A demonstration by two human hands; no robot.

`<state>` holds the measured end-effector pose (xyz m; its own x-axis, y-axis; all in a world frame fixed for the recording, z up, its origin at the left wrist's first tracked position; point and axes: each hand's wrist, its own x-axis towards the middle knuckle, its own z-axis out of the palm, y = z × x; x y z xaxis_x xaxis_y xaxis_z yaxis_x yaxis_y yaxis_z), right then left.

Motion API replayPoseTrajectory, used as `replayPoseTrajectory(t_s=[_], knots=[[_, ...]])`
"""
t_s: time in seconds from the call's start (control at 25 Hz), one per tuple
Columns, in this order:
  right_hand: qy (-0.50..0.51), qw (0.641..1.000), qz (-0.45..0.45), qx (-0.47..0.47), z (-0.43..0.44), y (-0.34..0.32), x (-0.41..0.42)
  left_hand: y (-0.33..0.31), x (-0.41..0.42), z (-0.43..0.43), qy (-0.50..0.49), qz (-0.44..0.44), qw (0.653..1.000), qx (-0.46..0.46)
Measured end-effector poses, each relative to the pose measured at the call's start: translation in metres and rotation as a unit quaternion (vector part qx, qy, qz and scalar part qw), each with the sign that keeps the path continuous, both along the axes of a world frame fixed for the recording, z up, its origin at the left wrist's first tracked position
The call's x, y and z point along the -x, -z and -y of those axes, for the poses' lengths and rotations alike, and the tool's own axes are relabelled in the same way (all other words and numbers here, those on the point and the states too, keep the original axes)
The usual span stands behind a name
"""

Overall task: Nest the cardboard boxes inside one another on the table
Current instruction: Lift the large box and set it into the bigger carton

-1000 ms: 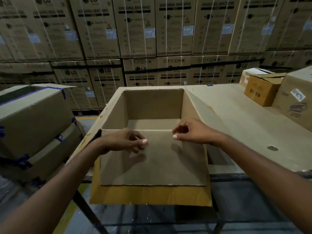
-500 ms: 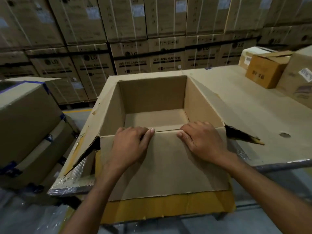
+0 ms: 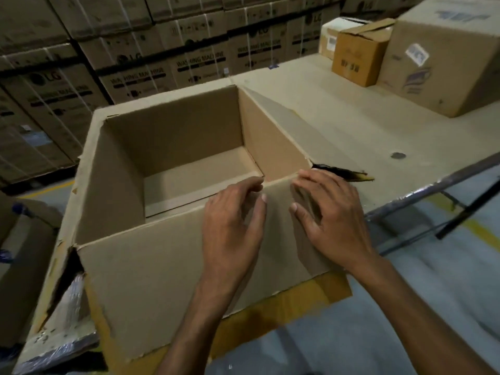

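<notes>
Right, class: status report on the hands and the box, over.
Left hand and right hand both pressing the near flap. Box open, nothing seen inside, on the table. Nothing in the way.

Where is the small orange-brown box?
The small orange-brown box stands at upper right of the head view, on the table, between a white box and a large carton.

Plain brown box (image 3: 151,288); yellow-orange sheet (image 3: 270,312) beneath.

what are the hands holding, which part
The left hand and right hand press on the near flap of the cardboard box, fingertips at its top fold; neither plainly grips it.
</notes>
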<state>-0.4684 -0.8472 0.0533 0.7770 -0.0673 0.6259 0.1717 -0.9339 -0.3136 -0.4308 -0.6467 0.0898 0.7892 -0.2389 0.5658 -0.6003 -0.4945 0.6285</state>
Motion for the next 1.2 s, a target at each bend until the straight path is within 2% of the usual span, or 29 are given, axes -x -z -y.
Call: replayPoseTrajectory(t_s=[0.08,0.16,0.32,0.56,0.72,0.92,1.2], knots=[[0.029,0.999,0.005,-0.035,0.030,0.005,0.024,0.005,0.018,0.040,0.030,-0.008,0.999,0.039],[0.045,0.997,-0.002,-0.056,0.063,0.012,0.049,0.012,0.036,0.083,0.057,-0.027,0.997,0.042],[0.091,0.991,-0.029,-0.095,0.139,0.028,0.098,0.031,0.066,0.173,0.115,-0.088,0.989,0.025],[0.153,0.978,-0.071,-0.123,0.253,0.041,0.152,0.053,0.099,0.298,0.165,-0.115,0.979,-0.019],[0.186,0.957,-0.081,-0.206,0.313,0.048,0.173,0.060,0.103,0.366,0.196,-0.152,0.968,-0.041],[0.226,0.923,-0.062,-0.305,0.378,0.061,0.164,0.061,0.080,0.440,0.211,-0.152,0.964,-0.054],[0.237,0.916,-0.058,-0.318,0.479,0.051,0.087,0.056,-0.001,0.559,0.229,-0.155,0.961,-0.029]])
